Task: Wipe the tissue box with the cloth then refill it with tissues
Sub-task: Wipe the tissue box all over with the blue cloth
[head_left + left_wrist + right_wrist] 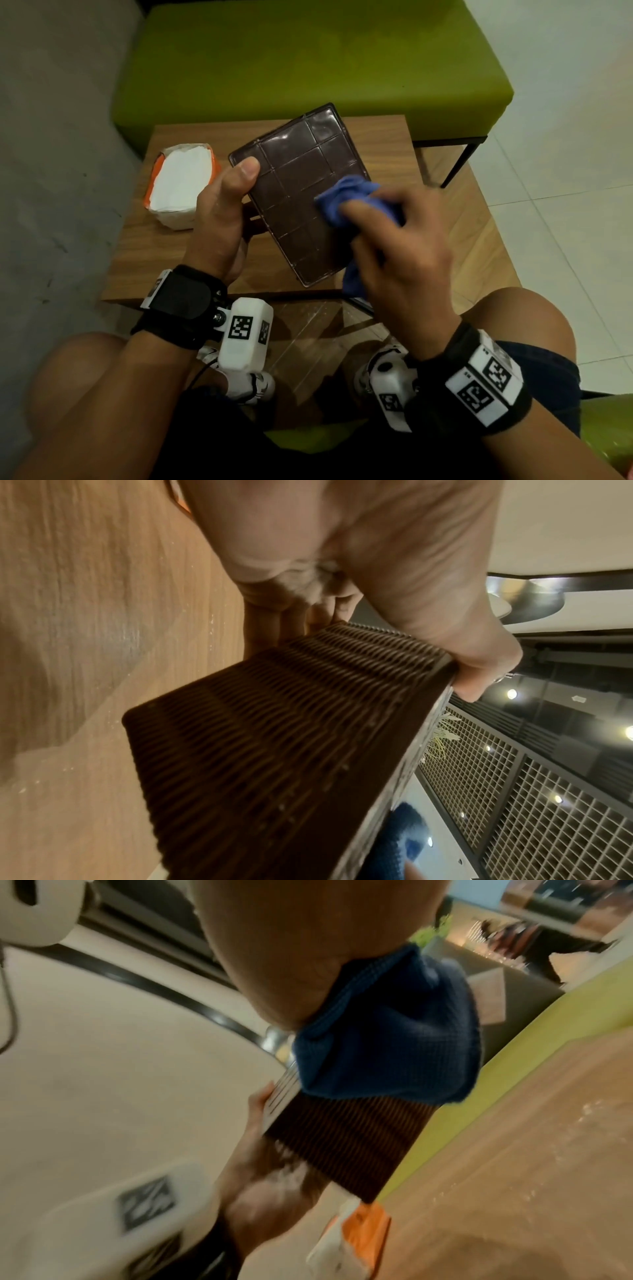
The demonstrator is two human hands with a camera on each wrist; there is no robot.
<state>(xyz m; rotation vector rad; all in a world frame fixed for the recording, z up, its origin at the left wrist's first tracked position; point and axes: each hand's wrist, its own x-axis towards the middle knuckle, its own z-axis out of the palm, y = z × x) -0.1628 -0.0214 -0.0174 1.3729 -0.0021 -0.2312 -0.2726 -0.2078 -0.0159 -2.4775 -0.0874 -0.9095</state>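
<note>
The dark brown tissue box is lifted above the wooden table, its gridded flat face turned up toward me. My left hand grips its left edge, thumb on top and fingers underneath. The left wrist view shows the box's ribbed woven side under my thumb. My right hand holds a bunched blue cloth and presses it on the right part of the flat face. In the right wrist view the cloth lies over the box. A white tissue pack in orange wrapping lies on the table, left of the box.
A green padded bench stands right behind the table. Grey floor lies to the left and pale tiles to the right. My knees and white shoes are below the table's near edge.
</note>
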